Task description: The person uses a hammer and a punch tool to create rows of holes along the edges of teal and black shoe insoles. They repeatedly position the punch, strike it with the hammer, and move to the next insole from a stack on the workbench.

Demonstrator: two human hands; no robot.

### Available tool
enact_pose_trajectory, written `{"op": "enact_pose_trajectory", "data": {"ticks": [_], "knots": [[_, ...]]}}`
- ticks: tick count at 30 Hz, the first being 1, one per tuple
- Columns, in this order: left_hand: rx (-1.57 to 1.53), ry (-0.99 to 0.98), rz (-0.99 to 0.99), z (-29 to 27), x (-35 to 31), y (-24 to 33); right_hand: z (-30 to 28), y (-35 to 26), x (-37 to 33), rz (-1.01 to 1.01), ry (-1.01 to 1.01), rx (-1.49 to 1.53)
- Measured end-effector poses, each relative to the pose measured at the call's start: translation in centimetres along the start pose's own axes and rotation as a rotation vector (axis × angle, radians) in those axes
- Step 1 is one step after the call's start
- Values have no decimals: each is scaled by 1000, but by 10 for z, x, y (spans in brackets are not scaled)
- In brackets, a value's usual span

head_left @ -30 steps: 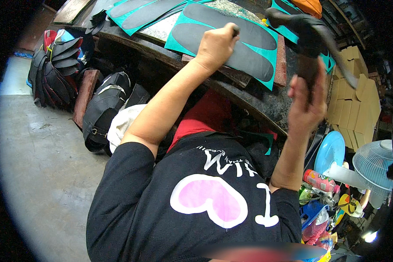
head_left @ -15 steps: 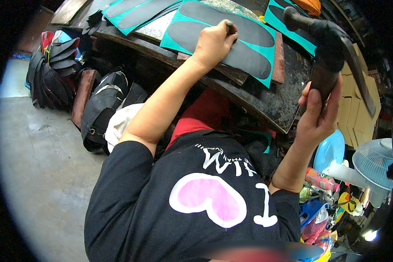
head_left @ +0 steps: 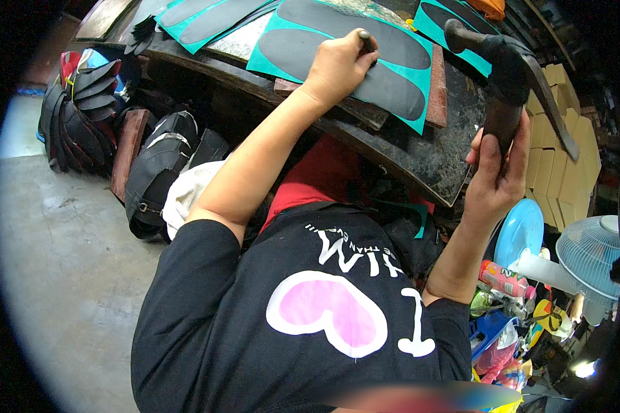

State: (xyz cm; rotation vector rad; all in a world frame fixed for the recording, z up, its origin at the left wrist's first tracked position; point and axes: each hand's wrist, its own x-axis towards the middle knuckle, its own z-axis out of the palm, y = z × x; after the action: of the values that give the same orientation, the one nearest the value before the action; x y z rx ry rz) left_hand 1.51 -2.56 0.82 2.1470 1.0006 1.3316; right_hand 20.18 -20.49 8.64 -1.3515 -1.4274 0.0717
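Observation:
My left hand (head_left: 337, 69) is closed around a short metal punch (head_left: 364, 34), whose rounded top pokes out above the fingers. Its lower end is hidden by the hand. The fist rests over a teal sheet (head_left: 258, 63) that carries dark grey sole-shaped pieces (head_left: 293, 54) laid side by side. Off to the right, my right hand (head_left: 496, 162) grips the wooden handle of a hammer (head_left: 504, 113). The hammer is held up beside the table, its dark head at the top and a long curved claw hanging to the right.
The dark worktable (head_left: 430, 168) has a reddish block (head_left: 437, 86) under the sheet. More teal sheets (head_left: 210, 24) lie at the back. Bundled black pieces (head_left: 83, 117) and a black bag (head_left: 162, 172) stand left. At right are a fan (head_left: 589, 255), cartons (head_left: 565, 172) and a bottle (head_left: 504, 279).
The hammer has turned slightly, its claw swinging up and to the left, and my right hand has shifted a little. My left hand stays in place with the punch.

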Motion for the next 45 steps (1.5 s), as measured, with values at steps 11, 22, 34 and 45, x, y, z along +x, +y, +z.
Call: {"op": "enact_pose_trajectory", "data": {"ticks": [11,22,34,45], "knots": [[-161,58,-143,7,-2,1,-2,27,-2,74,-88,-79],[-53,118,-78,14,-4,12,8,22,-8,77,-126,-213],[82,8,141,23,-7,19,13,31,-12,235,-207,-63],[-920,-290,-559,12,13,9,2,75,-37,492,-204,-170]]}}
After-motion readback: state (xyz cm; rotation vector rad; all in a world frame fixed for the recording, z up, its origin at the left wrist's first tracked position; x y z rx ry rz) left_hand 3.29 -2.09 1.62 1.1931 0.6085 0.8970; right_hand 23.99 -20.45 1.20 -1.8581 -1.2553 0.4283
